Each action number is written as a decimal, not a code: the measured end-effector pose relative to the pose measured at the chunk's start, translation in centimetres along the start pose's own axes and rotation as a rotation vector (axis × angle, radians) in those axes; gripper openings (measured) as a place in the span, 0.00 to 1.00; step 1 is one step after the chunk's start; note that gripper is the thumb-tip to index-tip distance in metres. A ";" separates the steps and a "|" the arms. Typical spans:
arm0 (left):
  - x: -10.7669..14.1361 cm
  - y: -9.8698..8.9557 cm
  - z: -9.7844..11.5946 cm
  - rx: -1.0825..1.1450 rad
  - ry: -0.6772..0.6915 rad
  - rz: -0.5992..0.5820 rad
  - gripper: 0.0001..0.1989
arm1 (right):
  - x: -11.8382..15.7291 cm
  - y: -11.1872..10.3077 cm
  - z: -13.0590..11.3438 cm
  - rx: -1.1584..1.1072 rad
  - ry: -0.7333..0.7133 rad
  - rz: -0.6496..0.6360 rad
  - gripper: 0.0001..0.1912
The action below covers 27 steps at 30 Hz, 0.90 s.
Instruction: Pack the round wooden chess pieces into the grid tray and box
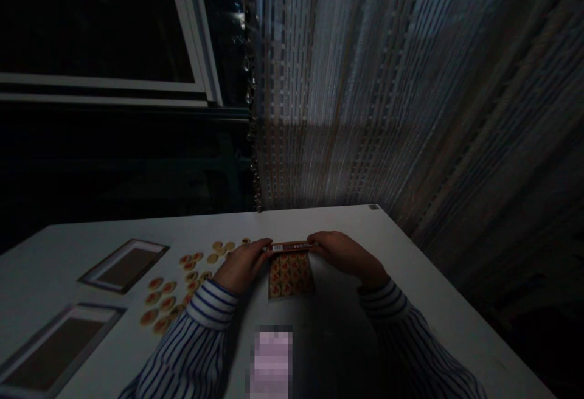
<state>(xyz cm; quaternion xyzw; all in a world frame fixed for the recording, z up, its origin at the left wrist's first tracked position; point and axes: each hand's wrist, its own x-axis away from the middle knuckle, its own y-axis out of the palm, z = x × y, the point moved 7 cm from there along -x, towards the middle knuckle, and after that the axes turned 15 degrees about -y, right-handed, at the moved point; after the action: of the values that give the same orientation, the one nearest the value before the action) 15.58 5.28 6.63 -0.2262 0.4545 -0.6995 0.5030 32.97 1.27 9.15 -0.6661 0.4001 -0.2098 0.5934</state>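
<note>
My left hand and my right hand pinch the two ends of a narrow red box edge with a barcode on it. Just below that edge, on the near side, round Chinese chess pieces with red marks show in tight rows. Whether the rows lie in a tray or are printed on the box, I cannot tell. Loose Chinese chess pieces lie scattered left of my left hand and partly behind my left sleeve. Several paler ones sit further back.
Two shallow rectangular trays or frames, a far one and a near one, lie on the left of the white table. A blurred-out pink rectangle is at the near edge. A string curtain hangs behind the table. The light is dim.
</note>
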 end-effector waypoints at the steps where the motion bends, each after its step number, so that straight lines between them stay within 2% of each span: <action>1: 0.1 0.0 0.1 0.005 0.008 0.012 0.18 | 0.1 0.0 -0.1 0.004 0.000 0.007 0.13; 7: 0.7 0.2 0.5 0.037 0.067 -0.004 0.17 | 0.7 0.3 -0.7 0.011 -0.007 0.039 0.13; 11: 1.0 0.3 0.5 0.015 0.084 0.030 0.17 | 1.0 0.4 -1.0 0.031 -0.013 0.056 0.13; 19: 2.0 0.3 0.8 -0.067 0.144 0.080 0.15 | 1.4 1.3 -1.4 0.109 -0.010 0.012 0.12; 27: 2.8 1.0 0.8 -0.054 0.182 0.068 0.13 | 2.0 2.5 -1.8 0.203 -0.038 0.020 0.10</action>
<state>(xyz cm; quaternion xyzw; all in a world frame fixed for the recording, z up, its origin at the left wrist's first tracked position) 15.59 2.32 5.74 -0.1595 0.5242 -0.6873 0.4768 32.13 -1.35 6.69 -0.6023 0.3722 -0.2306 0.6675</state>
